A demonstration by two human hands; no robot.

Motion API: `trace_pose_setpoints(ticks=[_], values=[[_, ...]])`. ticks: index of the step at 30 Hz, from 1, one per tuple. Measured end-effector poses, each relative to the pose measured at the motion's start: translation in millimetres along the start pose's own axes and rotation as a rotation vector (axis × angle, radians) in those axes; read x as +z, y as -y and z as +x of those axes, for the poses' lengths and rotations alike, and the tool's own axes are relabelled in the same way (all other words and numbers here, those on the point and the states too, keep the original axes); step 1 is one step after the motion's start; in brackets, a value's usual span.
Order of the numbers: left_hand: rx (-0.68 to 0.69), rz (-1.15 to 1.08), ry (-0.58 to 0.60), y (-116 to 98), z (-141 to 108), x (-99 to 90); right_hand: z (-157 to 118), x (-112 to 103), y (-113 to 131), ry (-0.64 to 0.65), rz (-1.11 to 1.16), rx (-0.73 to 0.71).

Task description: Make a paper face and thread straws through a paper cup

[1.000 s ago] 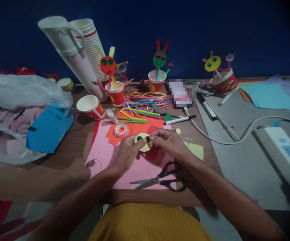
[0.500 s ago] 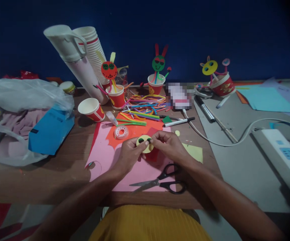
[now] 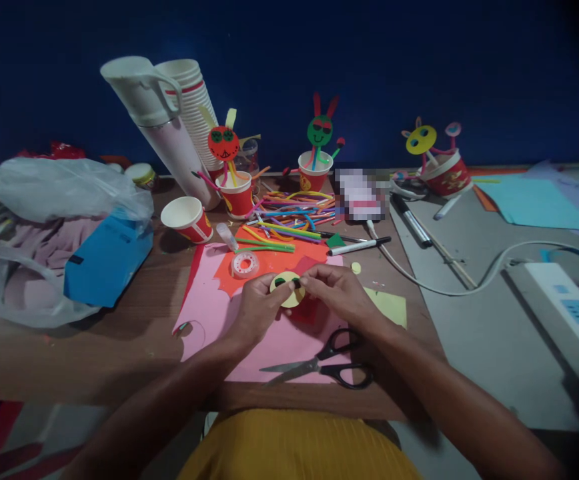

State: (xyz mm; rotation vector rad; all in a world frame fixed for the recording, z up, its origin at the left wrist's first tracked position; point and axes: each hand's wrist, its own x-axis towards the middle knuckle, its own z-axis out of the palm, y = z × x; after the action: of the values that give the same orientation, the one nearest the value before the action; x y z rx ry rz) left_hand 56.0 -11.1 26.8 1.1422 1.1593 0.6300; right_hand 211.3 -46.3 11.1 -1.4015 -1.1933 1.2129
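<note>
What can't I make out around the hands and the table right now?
All in the head view:
- What the right hand pinches, if anything: its fingers cover it.
- Back of the yellow disc: faces away, behind the left hand.
- Device screen: pixelated.
- Power strip's far end: cut off by the right edge.

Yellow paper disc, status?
Left hand shut on yellow paper disc; right hand pinching at its dark eye patch. Open scissors near, on pink sheet. Nothing between hands and disc.
</note>
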Motion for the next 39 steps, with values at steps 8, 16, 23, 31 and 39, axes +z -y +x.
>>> trace_pose_setpoints(ticks=[8, 16, 23, 31, 39], values=[[-0.022, -0.045, 0.055, -1.8, -0.6, 2.5, -0.8, 2.7, -1.3, -0.062, -0.144, -0.019], [-0.028, -0.107, 0.153, 10.6, 5.1, -6.0, 0.2, -1.0, -0.9, -0.081, -0.145, -0.024], [-0.03, -0.111, 0.118, 11.7, 6.8, -11.3, 0.7, -2.2, -1.8, -0.094, -0.098, 0.008], [-0.038, -0.069, 0.072, 7.9, 6.0, -12.0, 1.0, -4.3, -2.4, -0.065, -0.024, 0.026], [-0.022, -0.042, 0.075, 7.0, 5.9, -12.0, 1.9, -9.0, 3.7, -0.057, -0.097, 0.005]])
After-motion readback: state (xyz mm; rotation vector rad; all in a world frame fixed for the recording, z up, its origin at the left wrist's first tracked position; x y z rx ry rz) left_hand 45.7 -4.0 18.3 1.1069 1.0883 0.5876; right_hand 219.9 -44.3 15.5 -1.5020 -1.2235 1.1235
